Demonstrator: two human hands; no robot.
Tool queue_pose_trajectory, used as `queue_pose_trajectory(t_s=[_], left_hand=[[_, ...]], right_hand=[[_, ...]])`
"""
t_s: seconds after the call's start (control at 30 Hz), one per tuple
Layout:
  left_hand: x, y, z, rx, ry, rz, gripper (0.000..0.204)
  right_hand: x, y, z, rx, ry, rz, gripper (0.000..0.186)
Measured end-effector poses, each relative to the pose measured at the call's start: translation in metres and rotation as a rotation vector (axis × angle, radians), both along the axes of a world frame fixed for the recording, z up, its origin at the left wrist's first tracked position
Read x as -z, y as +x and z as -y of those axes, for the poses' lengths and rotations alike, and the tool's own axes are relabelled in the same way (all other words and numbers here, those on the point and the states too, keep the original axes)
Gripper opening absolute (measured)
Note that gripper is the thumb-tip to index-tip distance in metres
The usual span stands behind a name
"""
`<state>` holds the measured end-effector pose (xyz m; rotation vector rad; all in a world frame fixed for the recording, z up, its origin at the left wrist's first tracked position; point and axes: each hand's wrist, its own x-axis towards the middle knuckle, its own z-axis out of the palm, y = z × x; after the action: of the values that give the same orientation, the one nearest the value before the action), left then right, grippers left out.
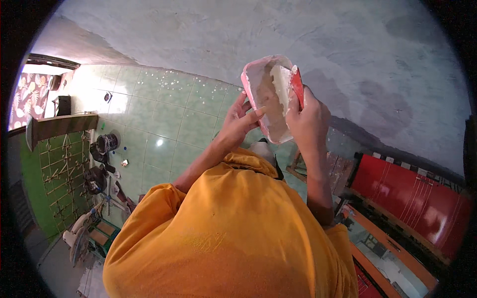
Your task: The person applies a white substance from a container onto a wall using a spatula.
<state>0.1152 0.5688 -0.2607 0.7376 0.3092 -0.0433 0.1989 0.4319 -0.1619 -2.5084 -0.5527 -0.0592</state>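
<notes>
My left hand [237,123] grips a pink-rimmed plastic tub [245,82] by its left side, thumb over the rim. Whitish-grey paste [272,116], like wall putty, coats the inside of the tub. My right hand [309,119] is closed around a red-handled scraper [297,84] at the tub's right side. White paste covers much of the scraper's blade, which lies within the tub's opening. Behind the tub rises a grey wall [198,35] with darker, damp-looking patches.
White specks dot the green tiled floor [164,111] along the wall. To the left stand a dark bucket [107,143], a wooden-topped partition [64,130] and a fan [77,243]. A glossy red panel [412,198] and an orange wooden frame [387,243] are at right.
</notes>
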Motion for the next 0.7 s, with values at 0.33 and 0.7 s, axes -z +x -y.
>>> queue_pose_trajectory(t_s=[0.33,0.7], left_hand=[[0.01,0.0,-0.003,-0.003,-0.028,-0.026,0.073],[0.011,0.0,-0.003,-0.038,-0.037,-0.038,0.072]], right_hand=[[0.015,-0.014,-0.001,-0.051,-0.038,-0.046,0.017],[0.015,-0.015,-0.003,-0.103,-0.049,-0.025,0.019]])
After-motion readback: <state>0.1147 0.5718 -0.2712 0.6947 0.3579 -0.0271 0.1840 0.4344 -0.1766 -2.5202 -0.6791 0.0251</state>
